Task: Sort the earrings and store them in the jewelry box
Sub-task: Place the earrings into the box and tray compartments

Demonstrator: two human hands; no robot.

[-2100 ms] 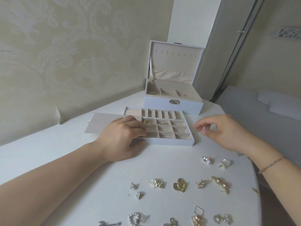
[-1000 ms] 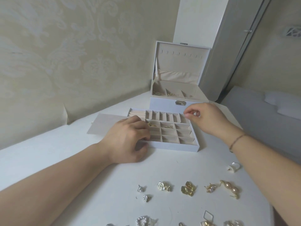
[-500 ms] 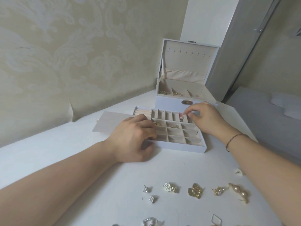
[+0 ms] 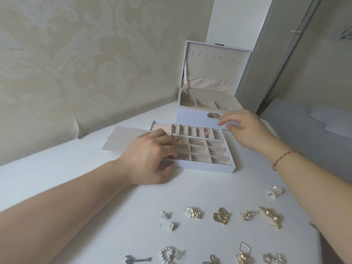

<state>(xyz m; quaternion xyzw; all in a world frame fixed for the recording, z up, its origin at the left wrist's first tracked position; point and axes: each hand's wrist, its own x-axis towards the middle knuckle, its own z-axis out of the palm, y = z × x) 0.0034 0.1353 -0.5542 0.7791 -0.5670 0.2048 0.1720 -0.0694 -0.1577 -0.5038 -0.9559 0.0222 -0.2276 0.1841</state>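
Observation:
A white divided tray (image 4: 205,166) lies on the white table (image 4: 66,168) in front of the open jewelry box (image 4: 192,115). My left hand (image 4: 150,159) grips the tray's near left corner, fingers over the rim and thumb against the front wall. A small pink earring (image 4: 207,131) lies in a slot of the tray's back row. My right hand (image 4: 245,128) hovers just right of the tray's far corner, fingers loosely curled and holding nothing. Two middle cells hold gold earrings (image 4: 199,143).
Several loose earrings lie on the near table: a white rose stud (image 4: 190,212), a gold cluster (image 4: 221,218), a pearl drop (image 4: 272,218), a white heart piece (image 4: 275,191), a pearl heart (image 4: 168,254). A beige flap (image 4: 122,138) lies left of the tray. A bed lies on the right.
My right hand carried a small earring from the table to the tray's back row, let it go there and has drawn back to the right. My left hand has stayed on the tray.

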